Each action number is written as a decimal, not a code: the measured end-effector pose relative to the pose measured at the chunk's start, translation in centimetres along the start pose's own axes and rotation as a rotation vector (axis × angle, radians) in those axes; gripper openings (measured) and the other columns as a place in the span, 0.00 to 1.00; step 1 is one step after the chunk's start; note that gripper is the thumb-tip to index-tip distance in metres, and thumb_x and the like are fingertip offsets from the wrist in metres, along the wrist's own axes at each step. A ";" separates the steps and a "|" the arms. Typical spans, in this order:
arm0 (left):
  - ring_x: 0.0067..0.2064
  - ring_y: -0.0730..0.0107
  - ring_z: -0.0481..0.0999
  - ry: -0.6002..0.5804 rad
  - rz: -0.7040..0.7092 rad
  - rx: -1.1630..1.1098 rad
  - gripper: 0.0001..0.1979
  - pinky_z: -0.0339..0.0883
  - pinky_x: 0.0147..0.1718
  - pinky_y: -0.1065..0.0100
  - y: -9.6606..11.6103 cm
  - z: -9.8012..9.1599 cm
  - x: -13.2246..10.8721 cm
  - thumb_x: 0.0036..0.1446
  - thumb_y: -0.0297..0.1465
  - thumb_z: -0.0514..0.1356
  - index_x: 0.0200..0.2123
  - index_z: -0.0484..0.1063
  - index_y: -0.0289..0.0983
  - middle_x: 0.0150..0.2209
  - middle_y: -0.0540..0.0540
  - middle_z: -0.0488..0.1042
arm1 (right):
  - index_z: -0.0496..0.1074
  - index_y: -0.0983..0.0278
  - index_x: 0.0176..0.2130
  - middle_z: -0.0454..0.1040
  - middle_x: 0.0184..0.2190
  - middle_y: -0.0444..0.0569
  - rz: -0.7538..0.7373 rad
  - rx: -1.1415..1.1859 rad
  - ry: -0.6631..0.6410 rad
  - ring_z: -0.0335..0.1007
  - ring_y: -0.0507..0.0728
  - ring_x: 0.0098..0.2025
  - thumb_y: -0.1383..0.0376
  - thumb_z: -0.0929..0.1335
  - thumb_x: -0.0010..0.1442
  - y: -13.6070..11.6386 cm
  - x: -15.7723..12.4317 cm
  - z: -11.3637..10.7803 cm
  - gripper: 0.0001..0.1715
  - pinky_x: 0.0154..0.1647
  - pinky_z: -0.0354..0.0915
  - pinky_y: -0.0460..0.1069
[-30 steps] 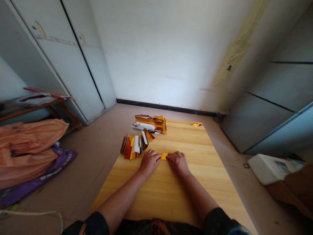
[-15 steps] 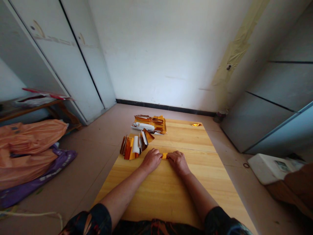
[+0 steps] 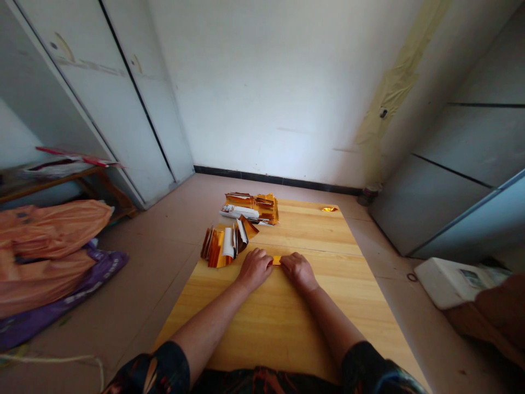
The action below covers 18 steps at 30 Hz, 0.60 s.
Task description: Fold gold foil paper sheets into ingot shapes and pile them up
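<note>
A small piece of gold foil paper [image 3: 276, 260] lies low over the wooden table, stretched between my two hands. My left hand [image 3: 255, 268] is closed on its left end, fingers curled and pressed together. On the other end, my right hand [image 3: 300, 270] pinches the paper in the same way. Only the short middle stretch of the foil paper shows; the fingers hide both ends. Just left of my left hand is a fanned stack of gold and white paper sheets [image 3: 227, 245].
Behind that stack sits another pile of gold and white papers [image 3: 250, 209]. A folded gold foil piece [image 3: 329, 209] rests at the far right corner of the table [image 3: 283, 328]. Orange and purple bags [image 3: 53, 257] lie left; a white foam box [image 3: 445, 282] stands right.
Both hands stay in nearly the same place, still gripping the foil paper. The strip between them looks slightly narrower and flatter than before.
</note>
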<state>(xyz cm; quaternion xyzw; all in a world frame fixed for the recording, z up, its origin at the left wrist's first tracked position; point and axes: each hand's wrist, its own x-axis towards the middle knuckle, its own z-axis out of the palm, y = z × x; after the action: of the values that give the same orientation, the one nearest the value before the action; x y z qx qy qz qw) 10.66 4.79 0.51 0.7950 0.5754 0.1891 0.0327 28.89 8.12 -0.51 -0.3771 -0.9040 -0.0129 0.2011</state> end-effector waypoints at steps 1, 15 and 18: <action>0.40 0.63 0.67 0.004 -0.012 0.009 0.05 0.59 0.39 0.64 0.1 0.0 0.0 0.55 0.30 0.59 0.34 0.74 0.39 0.33 0.45 0.69 | 0.72 0.62 0.29 0.73 0.26 0.44 -0.010 -0.006 0.012 0.63 0.52 0.32 0.69 0.63 0.63 0.0 0.0 0.1 0.12 0.35 0.53 0.45; 0.41 0.64 0.72 0.113 -0.266 -0.229 0.09 0.64 0.43 0.64 1.0 1.0 1.1 0.52 0.27 0.59 0.38 0.74 0.37 0.37 0.44 0.74 | 0.68 0.64 0.28 0.70 0.26 0.47 0.145 -0.099 0.102 0.62 0.55 0.32 0.73 0.61 0.62 -1.0 0.5 1.3 0.13 0.33 0.55 0.47; 0.38 0.69 0.73 0.181 -0.395 -0.427 0.17 0.66 0.41 0.67 1.3 1.2 1.6 0.49 0.24 0.60 0.45 0.70 0.37 0.37 0.47 0.75 | 0.68 0.63 0.28 0.69 0.25 0.48 0.204 -0.058 0.147 0.62 0.55 0.31 0.72 0.59 0.63 -1.4 0.5 1.4 0.14 0.33 0.55 0.47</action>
<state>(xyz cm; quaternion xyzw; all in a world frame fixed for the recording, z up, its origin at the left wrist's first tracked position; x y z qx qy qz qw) 12.66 6.05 0.16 0.6226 0.6668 0.3660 0.1836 27.09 7.73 -1.45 -0.4708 -0.8431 -0.0459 0.2560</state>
